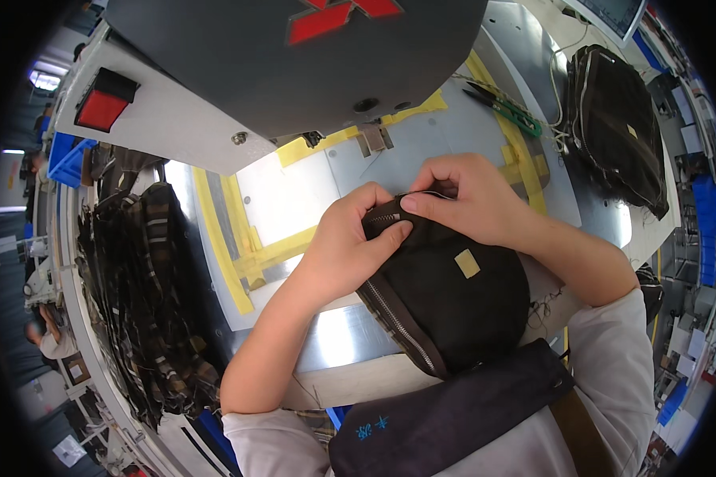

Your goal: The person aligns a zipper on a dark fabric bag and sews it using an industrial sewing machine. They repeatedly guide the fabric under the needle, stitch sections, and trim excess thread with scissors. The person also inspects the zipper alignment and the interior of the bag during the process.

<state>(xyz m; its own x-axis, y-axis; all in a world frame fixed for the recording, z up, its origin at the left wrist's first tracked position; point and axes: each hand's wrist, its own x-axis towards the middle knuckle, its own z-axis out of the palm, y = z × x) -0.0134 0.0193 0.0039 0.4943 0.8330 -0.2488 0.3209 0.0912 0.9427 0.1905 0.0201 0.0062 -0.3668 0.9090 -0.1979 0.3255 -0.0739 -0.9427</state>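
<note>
A dark fabric bag piece (477, 306) with a metal zipper along its edge and a small pale patch lies before me at the near side of the work plate. My left hand (358, 242) pinches its upper edge beside the zipper, thumb on top. Close by, my right hand (465, 199) grips the same edge with thumb and bent fingers. The thumbs are a short way apart. What lies under the fingers is hidden. Beyond my hands is the dark head of a sewing machine (318, 63), its small presser part (374, 139) above the plate.
Green-handled thread snips (517, 118) lie at the far right of the plate. Another dark zippered bag piece (616, 127) rests right of them. A heap of dark and plaid fabric pieces (147, 302) lies at the left. Yellow tape (235, 238) marks the plate. A blue bin (70, 161) stands far left.
</note>
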